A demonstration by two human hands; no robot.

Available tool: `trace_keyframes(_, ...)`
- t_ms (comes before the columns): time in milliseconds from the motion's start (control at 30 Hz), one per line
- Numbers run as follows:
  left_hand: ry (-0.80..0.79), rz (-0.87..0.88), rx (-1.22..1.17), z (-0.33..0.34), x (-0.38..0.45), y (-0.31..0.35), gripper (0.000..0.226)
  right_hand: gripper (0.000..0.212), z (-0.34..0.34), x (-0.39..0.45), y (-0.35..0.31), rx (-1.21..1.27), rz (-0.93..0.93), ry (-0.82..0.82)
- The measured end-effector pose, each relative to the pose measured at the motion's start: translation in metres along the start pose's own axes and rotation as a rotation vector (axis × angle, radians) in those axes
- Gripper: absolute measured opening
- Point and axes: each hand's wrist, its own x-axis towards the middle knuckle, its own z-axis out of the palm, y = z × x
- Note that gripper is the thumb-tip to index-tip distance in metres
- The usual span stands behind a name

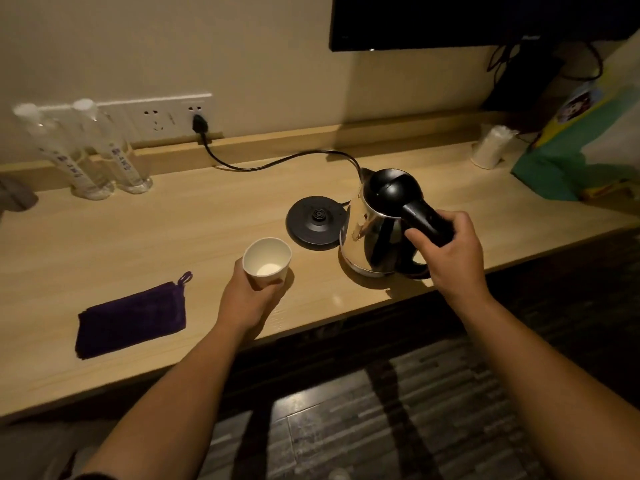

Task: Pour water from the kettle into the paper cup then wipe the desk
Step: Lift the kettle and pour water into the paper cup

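Observation:
A steel kettle (372,233) with a black lid and handle stands upright on the wooden desk (173,237), off its round black base (317,221), which lies just to its left. My right hand (450,258) is closed around the kettle's handle. My left hand (247,296) grips a white paper cup (267,261) from below and behind; the cup is upright and looks empty inside. A dark purple cloth (131,320) lies folded flat on the desk, left of the cup.
Two clear water bottles (86,150) stand at the back left below a wall socket strip (162,116). The base's cord (277,161) runs to a plug there. A wrapped white roll (491,147) and a colourful bag (581,147) sit at the right. A dark screen (467,19) hangs above.

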Motion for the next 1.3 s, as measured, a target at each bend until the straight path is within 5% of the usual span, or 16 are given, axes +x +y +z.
trace_keyframes(567,-0.014,0.000,-0.046,-0.001,0.001,-0.003,0.079,0.047,0.018,0.028,-0.080,-0.414,-0.379,-0.553)
trace_keyframes(1300,0.029,0.046,-0.063,0.005,0.009,-0.018,0.080,0.058,0.050,0.047,-0.136,-0.825,-0.618,-0.768)
